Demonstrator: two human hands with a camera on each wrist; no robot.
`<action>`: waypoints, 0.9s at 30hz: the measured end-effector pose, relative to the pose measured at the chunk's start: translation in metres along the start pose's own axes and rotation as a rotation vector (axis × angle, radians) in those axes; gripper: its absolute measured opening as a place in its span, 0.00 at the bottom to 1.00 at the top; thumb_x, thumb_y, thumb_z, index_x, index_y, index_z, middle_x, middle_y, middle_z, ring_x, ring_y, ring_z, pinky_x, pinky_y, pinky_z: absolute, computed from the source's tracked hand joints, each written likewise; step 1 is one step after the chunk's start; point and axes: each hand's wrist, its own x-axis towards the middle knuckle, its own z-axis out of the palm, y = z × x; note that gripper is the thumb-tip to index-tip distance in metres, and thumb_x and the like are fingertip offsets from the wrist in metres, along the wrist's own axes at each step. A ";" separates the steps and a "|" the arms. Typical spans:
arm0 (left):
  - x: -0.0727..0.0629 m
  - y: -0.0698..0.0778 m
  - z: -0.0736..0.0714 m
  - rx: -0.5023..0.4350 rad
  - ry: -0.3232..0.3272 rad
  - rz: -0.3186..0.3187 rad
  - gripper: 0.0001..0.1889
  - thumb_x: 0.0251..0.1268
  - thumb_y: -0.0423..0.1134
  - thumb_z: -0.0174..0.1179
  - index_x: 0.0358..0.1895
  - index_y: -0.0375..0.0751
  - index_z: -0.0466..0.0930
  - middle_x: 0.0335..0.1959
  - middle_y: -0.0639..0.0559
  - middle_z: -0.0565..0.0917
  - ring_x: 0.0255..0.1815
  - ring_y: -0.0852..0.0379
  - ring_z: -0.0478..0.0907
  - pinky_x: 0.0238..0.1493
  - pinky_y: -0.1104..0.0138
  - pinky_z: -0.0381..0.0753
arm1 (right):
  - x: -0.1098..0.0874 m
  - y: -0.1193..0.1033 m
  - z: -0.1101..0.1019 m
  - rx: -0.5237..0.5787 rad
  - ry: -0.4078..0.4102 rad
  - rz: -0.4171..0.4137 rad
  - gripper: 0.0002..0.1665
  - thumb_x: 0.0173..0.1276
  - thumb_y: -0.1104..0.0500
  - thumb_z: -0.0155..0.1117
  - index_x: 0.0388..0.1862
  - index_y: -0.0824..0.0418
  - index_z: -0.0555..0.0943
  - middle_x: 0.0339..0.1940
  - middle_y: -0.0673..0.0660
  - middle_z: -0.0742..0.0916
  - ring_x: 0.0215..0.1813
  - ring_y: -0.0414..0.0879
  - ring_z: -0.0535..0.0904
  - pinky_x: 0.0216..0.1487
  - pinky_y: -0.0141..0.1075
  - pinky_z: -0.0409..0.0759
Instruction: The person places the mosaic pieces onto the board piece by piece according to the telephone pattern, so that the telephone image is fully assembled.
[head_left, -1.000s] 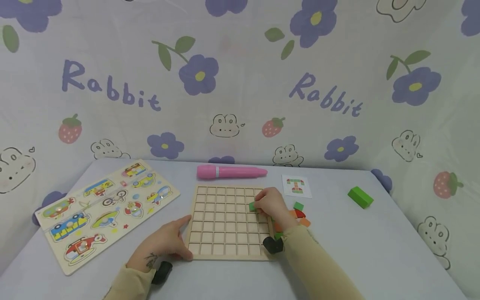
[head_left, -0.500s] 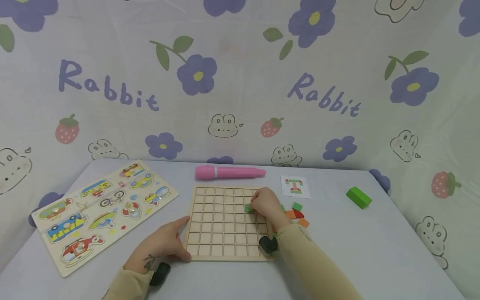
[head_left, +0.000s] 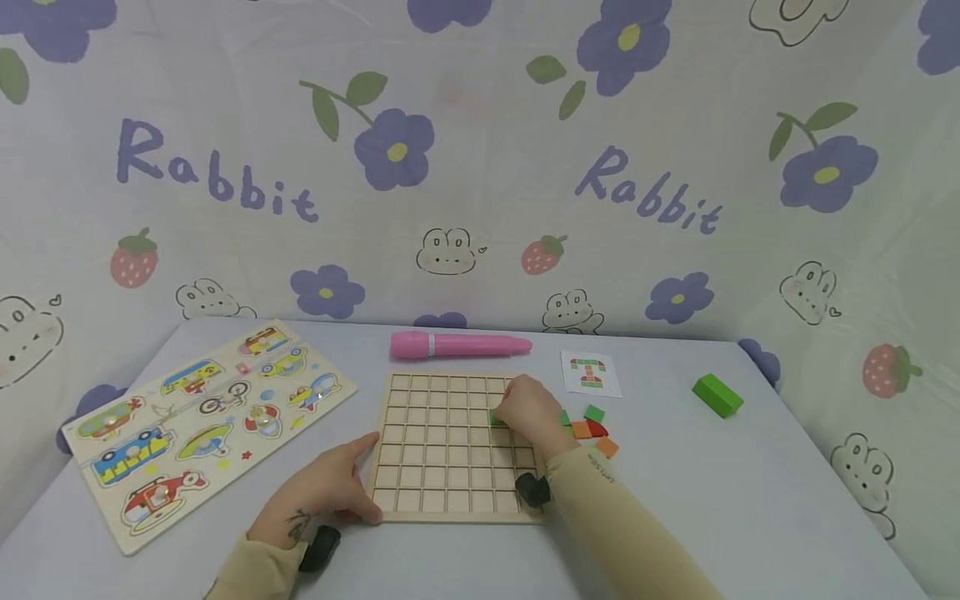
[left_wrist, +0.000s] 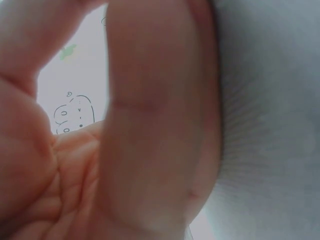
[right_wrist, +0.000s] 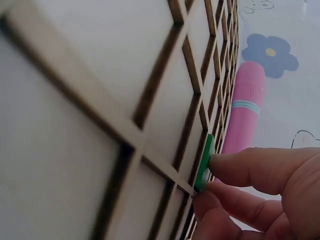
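Note:
A wooden grid board (head_left: 435, 454) with square cells lies in the middle of the table. My right hand (head_left: 531, 410) pinches a small green tile (head_left: 494, 416) over a cell in its upper right part. In the right wrist view, the tile (right_wrist: 204, 162) stands slightly tilted at the dividers, with thumb and fingertips along its edge. My left hand (head_left: 322, 487) touches the board's left edge, index finger higher up and thumb at the lower corner. The left wrist view is mostly filled by the fingers (left_wrist: 150, 110), and the board is hidden there.
Loose tiles, such as a red one (head_left: 597, 428) and an orange one (head_left: 607, 447), lie right of the board. Behind are a pink marker-shaped object (head_left: 461, 345) and a pattern card (head_left: 591, 372). A vehicle puzzle (head_left: 217, 417) lies left, a green block (head_left: 717, 395) right.
My right hand has shifted slightly left over the board with the green tile, which now shows less behind the fingers. My left hand stays at the board's edge.

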 end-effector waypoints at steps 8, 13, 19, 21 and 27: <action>0.000 0.000 0.002 -0.001 -0.003 -0.001 0.57 0.28 0.31 0.77 0.71 0.42 0.54 0.18 0.47 0.77 0.15 0.57 0.72 0.20 0.67 0.72 | -0.006 0.018 -0.035 0.096 0.047 0.029 0.13 0.58 0.52 0.64 0.38 0.59 0.81 0.35 0.54 0.84 0.30 0.45 0.76 0.26 0.36 0.69; 0.000 0.000 0.001 -0.001 0.000 -0.006 0.58 0.28 0.32 0.77 0.71 0.42 0.53 0.18 0.47 0.77 0.16 0.56 0.72 0.20 0.67 0.72 | -0.014 0.044 -0.063 0.079 0.077 0.049 0.16 0.61 0.53 0.61 0.43 0.62 0.81 0.44 0.60 0.84 0.35 0.49 0.77 0.28 0.37 0.71; 0.001 -0.001 0.001 -0.004 -0.001 -0.012 0.59 0.27 0.32 0.77 0.72 0.42 0.53 0.17 0.48 0.76 0.15 0.57 0.71 0.19 0.67 0.71 | -0.020 0.080 -0.068 -0.050 0.014 0.141 0.14 0.59 0.57 0.60 0.40 0.66 0.81 0.36 0.58 0.84 0.33 0.48 0.75 0.27 0.36 0.71; 0.001 -0.001 0.001 -0.007 0.001 -0.008 0.59 0.27 0.32 0.77 0.72 0.42 0.53 0.17 0.48 0.76 0.15 0.57 0.71 0.19 0.67 0.71 | -0.020 0.089 -0.064 -0.083 -0.020 0.174 0.12 0.58 0.58 0.60 0.37 0.66 0.81 0.32 0.57 0.83 0.31 0.47 0.75 0.26 0.36 0.70; 0.001 -0.002 0.001 -0.013 0.001 0.001 0.58 0.27 0.31 0.77 0.71 0.41 0.53 0.17 0.47 0.76 0.14 0.57 0.71 0.19 0.67 0.71 | -0.021 0.101 -0.054 -0.106 -0.046 0.224 0.09 0.57 0.59 0.60 0.31 0.65 0.79 0.26 0.56 0.80 0.28 0.47 0.73 0.26 0.35 0.67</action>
